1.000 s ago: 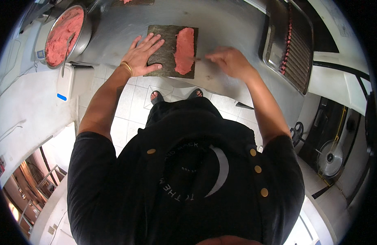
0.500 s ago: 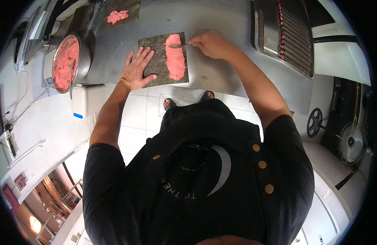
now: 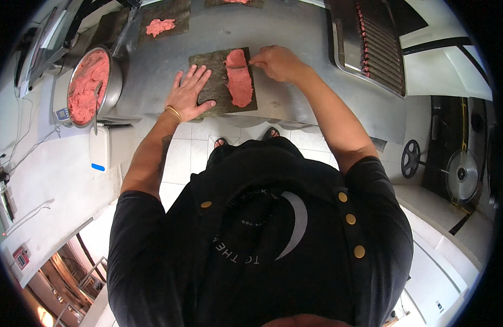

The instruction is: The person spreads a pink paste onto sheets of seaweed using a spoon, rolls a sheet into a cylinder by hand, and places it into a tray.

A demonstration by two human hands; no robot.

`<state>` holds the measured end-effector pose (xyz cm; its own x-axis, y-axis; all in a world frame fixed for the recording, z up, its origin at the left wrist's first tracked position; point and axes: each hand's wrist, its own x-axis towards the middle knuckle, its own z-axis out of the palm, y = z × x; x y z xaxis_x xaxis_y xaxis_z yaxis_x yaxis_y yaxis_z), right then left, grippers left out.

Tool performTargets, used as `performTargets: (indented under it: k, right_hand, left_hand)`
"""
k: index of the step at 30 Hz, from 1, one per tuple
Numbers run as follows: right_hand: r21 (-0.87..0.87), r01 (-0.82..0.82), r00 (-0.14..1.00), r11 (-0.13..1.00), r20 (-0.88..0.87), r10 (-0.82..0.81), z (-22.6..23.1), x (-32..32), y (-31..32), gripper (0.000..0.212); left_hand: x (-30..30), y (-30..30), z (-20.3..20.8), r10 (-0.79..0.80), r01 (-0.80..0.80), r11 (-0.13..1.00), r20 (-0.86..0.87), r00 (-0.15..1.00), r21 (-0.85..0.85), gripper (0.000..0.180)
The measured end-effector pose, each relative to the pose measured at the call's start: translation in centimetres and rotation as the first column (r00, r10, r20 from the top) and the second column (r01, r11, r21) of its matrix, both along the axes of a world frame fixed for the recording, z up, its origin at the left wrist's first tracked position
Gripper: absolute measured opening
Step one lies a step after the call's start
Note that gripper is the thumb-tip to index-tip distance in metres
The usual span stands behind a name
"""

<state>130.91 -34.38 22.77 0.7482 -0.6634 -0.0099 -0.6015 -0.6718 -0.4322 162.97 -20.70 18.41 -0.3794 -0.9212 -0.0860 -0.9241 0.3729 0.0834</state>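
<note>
My left hand [image 3: 190, 96] lies flat with fingers spread, pressing the left edge of a dark green nori sheet [image 3: 212, 76]. A strip of pink minced paste [image 3: 240, 89] runs down the sheet's right part. With closed fingers, my right hand [image 3: 277, 62] grips a thin metal spreader [image 3: 238, 67]. Its blade crosses the upper part of the paste and touches it; the handle is mostly hidden in my fingers.
A metal bowl [image 3: 116, 82] of pink paste, holding a spoon, stands at the left on a scale [image 3: 62, 114]. Further nori sheets [image 3: 179, 12] with paste lie at the back of the steel table [image 3: 300, 109]. A metal tray [image 3: 338, 46] with several dark rolls sits at the right.
The view has shifted slightly, bringing another sheet with paste into sight at the back. The paste strip looks flatter under the spreader. My left hand still holds the sheet down.
</note>
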Motion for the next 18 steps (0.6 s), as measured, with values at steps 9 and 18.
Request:
performTargets:
  k: [9, 18]
  right_hand:
    - [0.11, 0.007, 0.994, 0.994, -0.111, 0.005, 3.2, -0.6, 3.9, 0.028]
    - [0.096, -0.094, 0.975, 0.991, -0.194, 0.111, 1.6, -0.8, 6.4, 0.027]
  left_hand:
    - [0.4, 0.5, -0.1, 0.0, 0.0, 1.0, -0.054, 0.999, -0.005, 0.094]
    - [0.7, 0.5, -0.7, 0.0, -0.001, 1.0, -0.051, 0.999, -0.017, 0.093]
